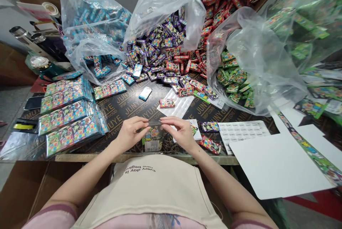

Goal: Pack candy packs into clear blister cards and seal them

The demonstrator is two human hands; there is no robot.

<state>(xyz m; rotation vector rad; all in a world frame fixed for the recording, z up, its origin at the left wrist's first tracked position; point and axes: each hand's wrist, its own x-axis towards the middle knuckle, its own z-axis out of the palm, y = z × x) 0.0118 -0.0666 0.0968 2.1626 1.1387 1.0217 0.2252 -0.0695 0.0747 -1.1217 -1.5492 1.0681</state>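
My left hand (131, 132) and my right hand (180, 132) are both closed, pinching the top edge of a small clear plastic bag (153, 133) at the table's front edge. A printed, mostly green piece with a pale label shows through the bag. Just beyond my fingers, a red packet (167, 103) rests on a white sheet (184, 105). Close to my right hand are a purple packet (210, 126), another red packet (210, 144) and a white card, partly covered by the hand. A blue packet (145, 93) lies farther back on its own.
Stacked multi-packs (72, 129) stand at left, beside a phone (33, 103). Behind are clear bags of blue (98, 18), purple (157, 43) and green packets (235, 75), and a box of red ones (227, 4). A sticker sheet (244, 132) and white card (278, 164) lie right.
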